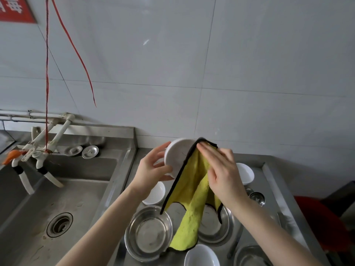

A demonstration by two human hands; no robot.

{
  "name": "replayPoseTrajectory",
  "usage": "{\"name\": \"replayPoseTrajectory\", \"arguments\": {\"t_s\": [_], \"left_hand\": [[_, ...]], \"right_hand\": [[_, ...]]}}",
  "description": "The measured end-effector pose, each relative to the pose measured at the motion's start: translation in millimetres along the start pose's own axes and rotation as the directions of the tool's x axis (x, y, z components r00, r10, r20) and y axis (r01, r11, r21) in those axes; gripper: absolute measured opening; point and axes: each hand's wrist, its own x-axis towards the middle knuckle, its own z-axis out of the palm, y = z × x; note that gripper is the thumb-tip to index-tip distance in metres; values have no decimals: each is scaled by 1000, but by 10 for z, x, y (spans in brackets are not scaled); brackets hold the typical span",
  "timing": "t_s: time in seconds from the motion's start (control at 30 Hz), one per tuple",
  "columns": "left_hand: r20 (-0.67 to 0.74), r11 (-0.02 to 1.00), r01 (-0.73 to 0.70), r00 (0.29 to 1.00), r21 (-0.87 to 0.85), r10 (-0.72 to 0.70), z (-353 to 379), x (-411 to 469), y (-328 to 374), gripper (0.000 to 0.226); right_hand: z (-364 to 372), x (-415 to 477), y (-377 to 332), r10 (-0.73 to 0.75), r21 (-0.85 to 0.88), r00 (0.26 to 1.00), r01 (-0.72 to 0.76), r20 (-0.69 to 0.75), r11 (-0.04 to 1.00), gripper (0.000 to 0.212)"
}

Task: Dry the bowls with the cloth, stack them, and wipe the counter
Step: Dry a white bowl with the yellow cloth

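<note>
Head view is showing both bare forearms reaching forward from the lower edge over the steel bench (274,191); the left hand (153,169) is holding a white bowl (176,156) raised above the back of the bench and tipped on its side; the left grip is grasping that bowl, with the fingers spreading round its upper left rim and the thumb hooking under its lower edge; the right hand (222,169) is lying flat with its grip released, the fingers straight and together, pointing up and to the left and pressing a yellow cloth (192,198) against the bowl's right side; the cloth, edged in a dark trim, is draping down from under the right palm and hanging over a wide steel bowl (148,233) and a second steel bowl (211,227) standing side by side on the bench; whether its lower hem is touching them is not clear; a second white bowl (156,194) is sitting under the left wrist, a third white bowl (246,172) is standing behind the right hand, and a fourth white bowl (201,256) is sitting at the lower edge, just beside the cloth's hem; a sink (57,189) with a round drain (59,224) is lying to the left of the bench, and a red cord (46,73) is hanging down the tiled wall to the taps (38,160).
</note>
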Motion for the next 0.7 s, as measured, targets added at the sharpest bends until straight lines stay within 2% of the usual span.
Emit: {"name": "replayPoseTrajectory", "arguments": {"t_s": [0.1, 0.2, 0.23, 0.27, 0.33, 0.37, 0.4, 0.43, 0.5, 0.6, 0.7], "left_hand": [[28, 1000, 10, 1000, -21, -10, 25, -47, -23, 67], [21, 998, 8, 1000, -62, -7, 27, -78, -32, 66], [3, 997, 8, 1000, -76, -8, 34, -86, -36, 67], [-13, 996, 10, 1000, -92, -12, 46, -91, -42, 67], [-40, 992, 15, 999, -126, -21, 81, -102, -62, 67], [-48, 990, 19, 999, -138, -25, 100, -107, -72, 67], [-49, 989, 21, 998, -145, -29, 123, -113, -84, 67], [-44, 989, 25, 999, -143, -32, 143, -117, -100, 67], [-36, 994, 31, 999, -103, -35, 170, -118, -125, 67], [-46, 999, 19, 999, 48, -16, 175, -89, -114, 69], [27, 954, -20, 1000, 300, 12, 133, -15, -67, 70]], "right_hand": [[100, 23, 86, 138, -18, 990, -138, -15, 990, 58], [134, 3, 93, 223, -130, 975, -224, -17, 966, 52], [116, 2, 58, 285, -89, 958, -283, 16, 955, 51], [87, 12, 13, 369, 28, 924, -373, 98, 927, 48], [33, 43, -117, 444, 332, 834, -542, 327, 772, 37], [41, 50, -146, 469, 442, 793, -607, 389, 660, 34], [75, 40, -141, 505, 454, 767, -641, 396, 619, 36], [114, 33, -132, 545, 433, 749, -663, 377, 611, 42], [197, 36, -88, 609, 296, 742, -671, 282, 680, 48], [288, 46, 5, 672, 82, 721, -690, 168, 720, 37], [265, 75, 7, 526, -97, 838, -517, 143, 850, 33]]}}
